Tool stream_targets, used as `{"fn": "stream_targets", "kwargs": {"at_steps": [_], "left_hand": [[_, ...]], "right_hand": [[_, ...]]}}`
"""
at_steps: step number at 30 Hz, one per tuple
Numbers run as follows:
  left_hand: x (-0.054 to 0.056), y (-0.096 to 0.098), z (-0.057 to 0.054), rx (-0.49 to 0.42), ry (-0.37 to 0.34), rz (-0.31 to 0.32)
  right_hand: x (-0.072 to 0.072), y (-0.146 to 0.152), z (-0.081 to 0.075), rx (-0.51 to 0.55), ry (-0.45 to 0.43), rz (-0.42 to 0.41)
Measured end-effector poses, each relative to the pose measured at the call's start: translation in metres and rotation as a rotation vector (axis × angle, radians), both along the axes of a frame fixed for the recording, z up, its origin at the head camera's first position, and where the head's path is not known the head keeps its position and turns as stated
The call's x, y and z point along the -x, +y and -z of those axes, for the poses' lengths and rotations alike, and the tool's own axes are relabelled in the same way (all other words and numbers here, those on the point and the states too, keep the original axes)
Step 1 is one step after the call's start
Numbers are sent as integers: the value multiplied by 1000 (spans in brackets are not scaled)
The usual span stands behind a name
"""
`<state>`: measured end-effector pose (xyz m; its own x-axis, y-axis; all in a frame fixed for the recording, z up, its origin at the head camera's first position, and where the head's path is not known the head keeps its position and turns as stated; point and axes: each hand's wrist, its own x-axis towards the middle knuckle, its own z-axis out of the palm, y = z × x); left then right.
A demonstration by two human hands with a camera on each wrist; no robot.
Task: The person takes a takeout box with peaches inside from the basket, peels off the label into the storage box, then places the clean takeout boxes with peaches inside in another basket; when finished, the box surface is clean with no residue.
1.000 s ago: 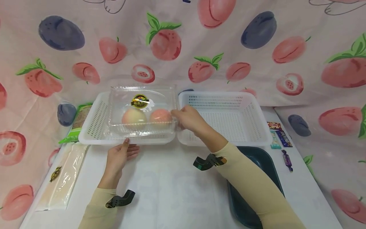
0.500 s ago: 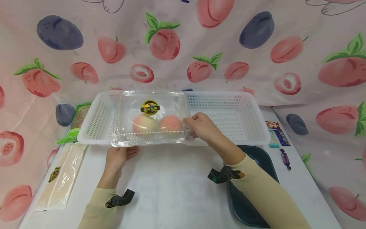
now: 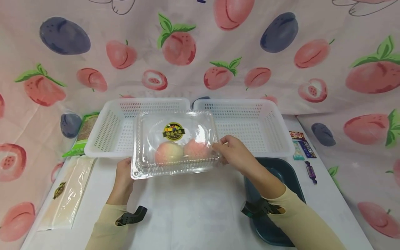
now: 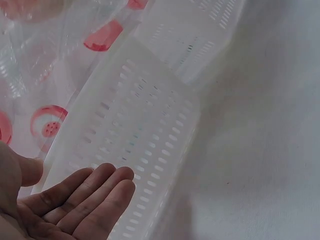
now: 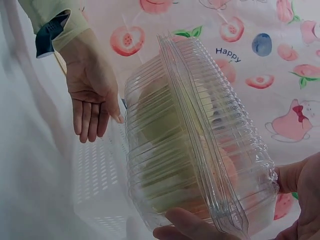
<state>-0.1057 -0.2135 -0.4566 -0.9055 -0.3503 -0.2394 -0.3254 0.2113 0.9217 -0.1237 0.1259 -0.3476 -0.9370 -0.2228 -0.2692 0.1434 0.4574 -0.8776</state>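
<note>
A clear plastic clamshell box (image 3: 145, 133) with a black-and-gold label hangs in the air before the white baskets. Two peaches (image 3: 169, 152) show through its lid in the head view, at its near side. My right hand (image 3: 235, 154) grips the box by its right end; in the right wrist view that hand's fingers (image 5: 192, 225) lie along the box's end. Below the box's left corner, my left hand (image 3: 123, 180) is partly hidden in the head view. Seen from the left wrist, the left hand (image 4: 80, 205) is palm up with extended fingers, apart from the box.
Two white perforated baskets, a left one (image 3: 109, 133) and a right one (image 3: 253, 128), stand side by side at the back. A green bag (image 3: 82, 137) and a flat clear pack (image 3: 67, 198) lie left. A dark tray (image 3: 289, 173) and several small wrapped snacks (image 3: 307, 149) lie right.
My right hand has drawn the clear box from over the left basket toward me and to the right. The box now covers the left hand's fingers in the head view; that arm has barely moved.
</note>
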Motion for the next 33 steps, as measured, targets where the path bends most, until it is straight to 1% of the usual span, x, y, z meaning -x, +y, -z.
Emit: {"fn": "stream_targets", "kwargs": {"at_steps": [4,8,12,19,22,27,30,33], "left_hand": [[1,0,0,-45,-9,-11],[-1,2,-2,-13,-10,-15],[-2,2,-2,19,-21,-3],[0,2,-1,-18,-48,30],[1,2,0,-32,-44,33],[1,2,1,-112,-29,53],[0,2,0,-132,-14,73],[0,2,0,-144,-4,81]], "right_hand": [[-14,8,0,-27,-9,-3],[-26,13,0,-31,-4,7],[-38,19,2,-15,0,31],[-60,28,15,-26,0,60],[-68,30,21,-42,-9,81],[-79,34,30,-47,-25,97],[-84,37,35,-38,-33,100],[-88,39,39,-39,-46,111]]}}
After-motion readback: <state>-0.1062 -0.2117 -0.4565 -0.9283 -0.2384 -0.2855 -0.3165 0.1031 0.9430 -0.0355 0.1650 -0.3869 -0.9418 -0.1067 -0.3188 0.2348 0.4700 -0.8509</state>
